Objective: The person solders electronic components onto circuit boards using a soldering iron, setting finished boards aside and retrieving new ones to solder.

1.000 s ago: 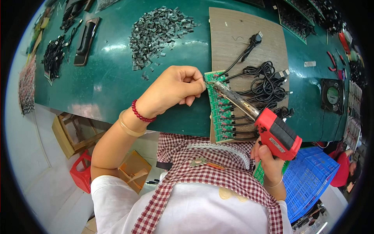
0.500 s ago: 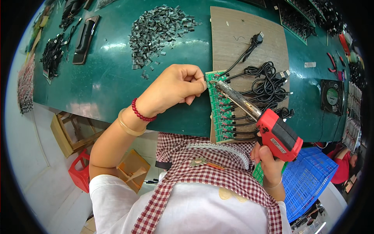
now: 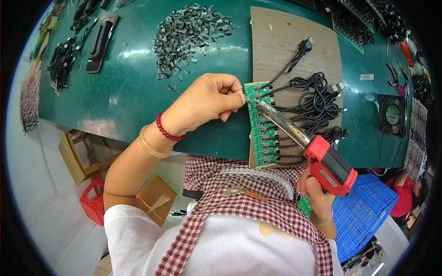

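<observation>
My right hand (image 3: 317, 191) grips a red and black soldering gun (image 3: 329, 165) by its handle. The gun's long metal barrel slants up to the left, its tip at the left edge of a green circuit board panel (image 3: 258, 133). At that edge, near the panel's far end, my left hand (image 3: 214, 96) is closed in a pinch. Between its fingertips is a small pin header, mostly hidden, against the row of pads. Black USB cables (image 3: 317, 106) run from the panel's right side, several of them coiled. The panel lies on a brown board (image 3: 294, 27).
A heap of small black pin headers (image 3: 184, 41) lies on the green table (image 3: 124, 96). At left are a dark case (image 3: 101, 46) and bundled cables (image 3: 62, 64). A black fan (image 3: 392, 114) and pliers (image 3: 392, 76) lie right; a blue crate (image 3: 363, 211) stands below the table.
The soldering gun's tip has shifted slightly toward me along the panel's left edge. My left hand keeps its pinch at nearly the same place.
</observation>
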The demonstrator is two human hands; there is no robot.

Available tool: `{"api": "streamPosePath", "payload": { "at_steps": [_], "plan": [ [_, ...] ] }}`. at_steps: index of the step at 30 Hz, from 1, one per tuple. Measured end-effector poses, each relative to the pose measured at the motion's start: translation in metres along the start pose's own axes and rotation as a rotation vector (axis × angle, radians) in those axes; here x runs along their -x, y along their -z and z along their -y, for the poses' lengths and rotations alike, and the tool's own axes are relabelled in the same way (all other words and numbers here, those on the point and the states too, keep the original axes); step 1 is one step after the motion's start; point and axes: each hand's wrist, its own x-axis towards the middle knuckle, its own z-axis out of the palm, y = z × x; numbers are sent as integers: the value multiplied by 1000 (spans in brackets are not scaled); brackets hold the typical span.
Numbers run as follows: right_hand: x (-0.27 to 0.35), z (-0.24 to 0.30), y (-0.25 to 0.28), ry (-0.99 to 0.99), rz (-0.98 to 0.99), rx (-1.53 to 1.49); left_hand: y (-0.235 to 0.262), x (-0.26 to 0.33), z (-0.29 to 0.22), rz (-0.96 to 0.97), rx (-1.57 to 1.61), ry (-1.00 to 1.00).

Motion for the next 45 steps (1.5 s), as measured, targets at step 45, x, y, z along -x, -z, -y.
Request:
{"api": "streamPosePath", "payload": {
  "at_steps": [45],
  "plan": [
    [-5, 18, -7, 94, -166, -258, 40, 0, 5, -748, -1370, -406]
  ]
}}
